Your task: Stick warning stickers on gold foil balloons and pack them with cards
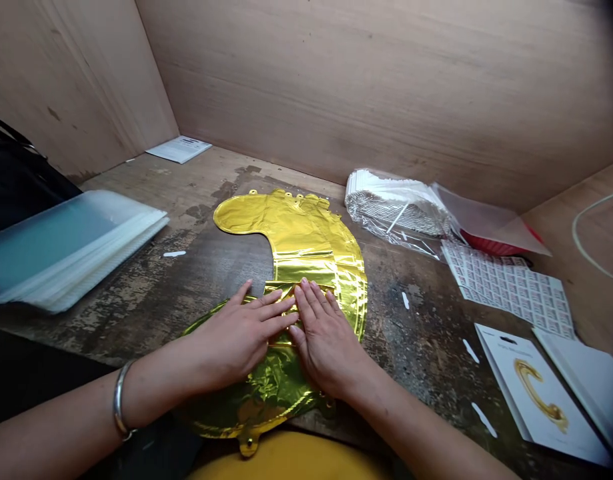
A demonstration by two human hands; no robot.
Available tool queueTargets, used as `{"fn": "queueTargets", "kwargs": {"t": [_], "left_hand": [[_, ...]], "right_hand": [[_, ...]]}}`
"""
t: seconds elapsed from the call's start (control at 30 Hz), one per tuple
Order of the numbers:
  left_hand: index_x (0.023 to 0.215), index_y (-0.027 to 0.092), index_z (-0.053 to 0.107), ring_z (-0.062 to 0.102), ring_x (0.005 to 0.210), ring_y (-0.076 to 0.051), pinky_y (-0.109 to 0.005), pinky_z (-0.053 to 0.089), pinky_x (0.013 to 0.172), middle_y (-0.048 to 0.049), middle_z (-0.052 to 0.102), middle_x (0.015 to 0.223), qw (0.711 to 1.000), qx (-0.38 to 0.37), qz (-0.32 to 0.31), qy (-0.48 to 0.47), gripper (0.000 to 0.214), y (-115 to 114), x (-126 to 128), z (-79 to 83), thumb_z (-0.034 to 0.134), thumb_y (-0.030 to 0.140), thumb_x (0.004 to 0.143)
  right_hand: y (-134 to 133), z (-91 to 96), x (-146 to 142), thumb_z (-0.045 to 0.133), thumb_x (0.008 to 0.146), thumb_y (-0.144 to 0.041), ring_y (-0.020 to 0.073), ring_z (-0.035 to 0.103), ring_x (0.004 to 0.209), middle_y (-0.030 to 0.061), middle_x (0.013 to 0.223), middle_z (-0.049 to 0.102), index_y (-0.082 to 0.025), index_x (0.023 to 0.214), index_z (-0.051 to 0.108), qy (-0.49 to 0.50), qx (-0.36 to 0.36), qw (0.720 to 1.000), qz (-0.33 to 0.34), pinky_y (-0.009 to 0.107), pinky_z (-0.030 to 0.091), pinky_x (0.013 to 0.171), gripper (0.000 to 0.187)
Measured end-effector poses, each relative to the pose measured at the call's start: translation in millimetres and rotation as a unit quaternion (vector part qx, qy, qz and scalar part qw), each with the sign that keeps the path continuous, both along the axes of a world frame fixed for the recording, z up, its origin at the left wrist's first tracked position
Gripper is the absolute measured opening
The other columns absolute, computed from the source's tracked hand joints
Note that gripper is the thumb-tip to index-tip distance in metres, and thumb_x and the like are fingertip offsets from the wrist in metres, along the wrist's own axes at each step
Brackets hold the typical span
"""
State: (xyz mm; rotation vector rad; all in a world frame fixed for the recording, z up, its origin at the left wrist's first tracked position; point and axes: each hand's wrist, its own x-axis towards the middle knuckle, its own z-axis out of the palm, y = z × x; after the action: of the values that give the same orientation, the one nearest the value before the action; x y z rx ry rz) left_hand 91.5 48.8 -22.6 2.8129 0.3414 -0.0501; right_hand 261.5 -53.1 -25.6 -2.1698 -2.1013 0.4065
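Note:
A flat, uninflated gold foil balloon (pixel 306 237) shaped like a letter C lies on the worn wooden table (pixel 426 333). A strip of it is folded over at the middle. My left hand (pixel 239 337) lies flat on the folded part, fingers stretched out and close together. My right hand (pixel 326 333) rests beside it, also flat, with its fingers pointing away from me. The fingertips of both hands meet on the fold. A silver bangle (pixel 119 410) sits on my left wrist. The balloon's lower curve hangs over the table's near edge.
A stack of clear plastic sleeves (pixel 61 247) lies at the left. A bag of white straws (pixel 396 207) and a red-edged packet (pixel 491 233) sit at the back right. A sticker sheet (pixel 511 287) and printed cards (pixel 541 393) lie at the right. Wooden walls enclose the table.

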Motion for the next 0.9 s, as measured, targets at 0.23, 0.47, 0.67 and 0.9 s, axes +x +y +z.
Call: {"fn": "queueTargets", "kwargs": {"t": [0.23, 0.47, 0.67, 0.9], "left_hand": [[0.139, 0.02, 0.043, 0.044, 0.131, -0.027, -0.05, 0.035, 0.108, -0.0081, 0.05, 0.143, 0.975, 0.08, 0.194, -0.069, 0.047, 10.6, -57.3, 10.6, 0.043, 0.022, 0.092], [0.099, 0.016, 0.065, 0.059, 0.099, -0.024, -0.04, 0.041, 0.097, -0.0066, 0.07, 0.097, 0.976, 0.17, -0.087, -0.1, 0.017, -5.6, -16.9, 17.3, 0.049, 0.014, 0.092], [0.073, 0.016, 0.058, 0.054, 0.064, -0.021, -0.037, 0.047, 0.066, -0.0042, 0.059, 0.068, 0.972, 0.198, -0.065, -0.11, 0.016, -24.8, 1.2, 15.7, 0.051, 0.011, 0.087], [0.081, 0.017, 0.061, 0.058, 0.076, -0.021, -0.038, 0.05, 0.074, -0.0038, 0.066, 0.081, 0.987, -0.032, 0.038, -0.156, 0.01, -67.2, 11.4, 22.0, 0.056, 0.021, 0.088]], "right_hand": [[-1.9, -3.1, 0.3, 0.036, 0.096, -0.034, 0.0278, 0.011, 0.146, 0.0142, 0.157, 0.013, -0.004, 0.15, 0.023, -0.01, -0.012, 1.0, -0.007, 0.05, 0.016, 0.118, 0.063], [2.8, -6.4, 0.6, 0.04, 0.095, -0.031, 0.0292, 0.017, 0.145, 0.0159, 0.156, 0.019, -0.003, 0.148, 0.027, -0.021, 0.01, 1.0, -0.006, 0.051, 0.02, 0.117, 0.062], [-25.4, 6.5, -1.7, 0.045, 0.094, -0.021, 0.0324, 0.046, 0.129, 0.0162, 0.145, 0.046, -0.007, 0.134, 0.053, -0.068, 0.211, 0.973, 0.056, 0.049, 0.037, 0.105, 0.043], [-63.0, 8.9, 2.9, 0.049, 0.094, -0.016, 0.0207, 0.062, 0.079, 0.0112, 0.098, 0.073, -0.011, 0.094, 0.069, 0.052, 0.241, 0.964, 0.098, 0.034, 0.052, 0.07, 0.021]]}}
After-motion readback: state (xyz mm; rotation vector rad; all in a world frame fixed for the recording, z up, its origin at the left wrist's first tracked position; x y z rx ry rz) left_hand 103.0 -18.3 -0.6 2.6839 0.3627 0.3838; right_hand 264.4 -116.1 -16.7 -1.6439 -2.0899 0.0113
